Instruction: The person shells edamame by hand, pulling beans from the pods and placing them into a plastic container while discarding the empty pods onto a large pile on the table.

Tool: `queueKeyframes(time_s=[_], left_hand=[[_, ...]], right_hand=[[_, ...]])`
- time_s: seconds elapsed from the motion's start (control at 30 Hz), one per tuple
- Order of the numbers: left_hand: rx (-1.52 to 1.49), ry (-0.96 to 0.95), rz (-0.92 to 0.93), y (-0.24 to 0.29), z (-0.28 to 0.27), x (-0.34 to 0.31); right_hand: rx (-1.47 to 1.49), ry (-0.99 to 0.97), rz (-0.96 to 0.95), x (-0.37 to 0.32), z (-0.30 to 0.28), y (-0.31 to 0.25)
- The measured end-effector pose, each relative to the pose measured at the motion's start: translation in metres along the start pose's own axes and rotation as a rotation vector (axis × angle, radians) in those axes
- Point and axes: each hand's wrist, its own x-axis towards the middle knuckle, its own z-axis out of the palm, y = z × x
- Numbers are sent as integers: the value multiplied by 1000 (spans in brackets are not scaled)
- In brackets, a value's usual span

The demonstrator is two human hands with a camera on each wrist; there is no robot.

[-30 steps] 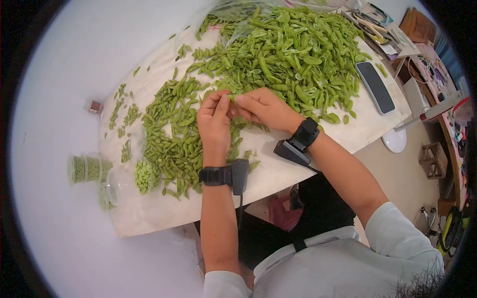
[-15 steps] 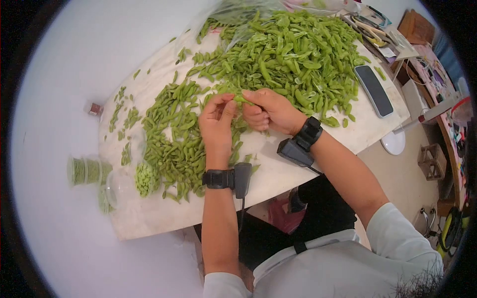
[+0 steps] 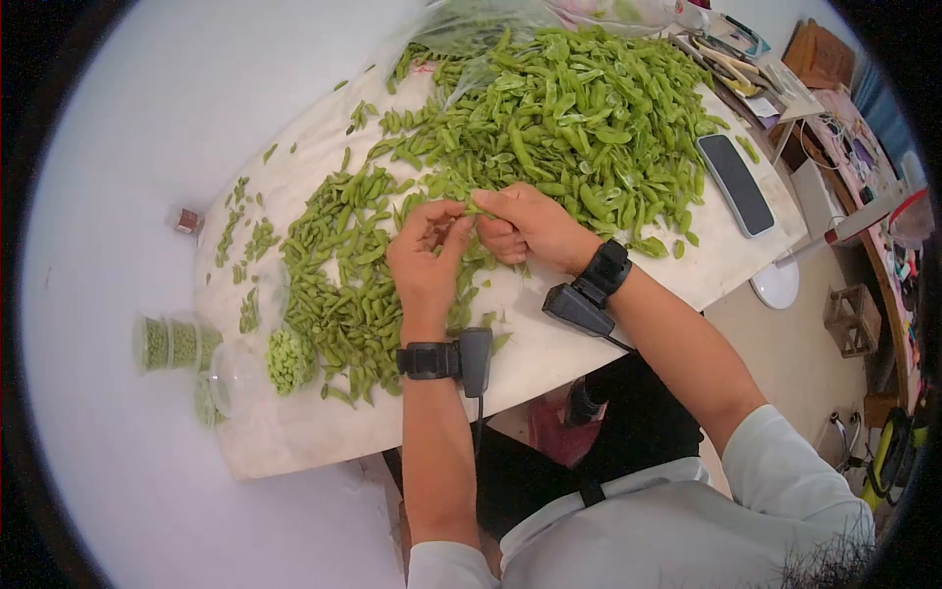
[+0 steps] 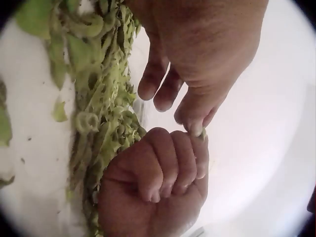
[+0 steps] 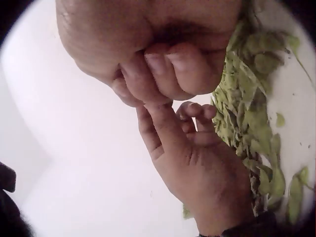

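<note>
A small green soybean pod [image 3: 473, 209] sits between the fingertips of both hands, over the near side of the pod heap. My left hand [image 3: 426, 265] pinches one end of it with thumb and forefinger. From the other side my right hand [image 3: 542, 228] pinches it too, its remaining fingers curled into the palm. In the left wrist view only a sliver of the pod [image 4: 203, 133] shows at the meeting fingertips. The right wrist view has the pod hidden behind the fingers. Loose pods [image 3: 343, 255] lie to the left of the hands.
A large heap of pods [image 3: 589, 128] covers the back of the table [image 3: 628, 294]. At left stand a clear container of shelled beans [image 3: 289, 361] and several bean-filled tubs [image 3: 169, 339]. A phone [image 3: 736, 185] lies at right, near a stack of tools [image 3: 731, 64].
The right hand's lower fingers, looser one second ago, have curled into the palm. Both hands drew slightly toward the body; less of the pod shows than half a second ago.
</note>
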Motion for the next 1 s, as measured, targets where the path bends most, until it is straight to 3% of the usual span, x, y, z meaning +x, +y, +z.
queueKeyframes(time_s=[0.13, 0.57, 0.83, 1.0], left_hand=[[-101, -95, -23, -5, 0, 1], [-172, 41, -49, 8, 10, 0], [-329, -156, -231, 3, 2, 1], [-376, -35, -193, -4, 7, 2]], right_hand=[[68, -14, 22, -1, -2, 1], [69, 58, 0, 2, -1, 1], [-265, 36, -129, 4, -2, 10], [-396, 112, -205, 7, 3, 12]])
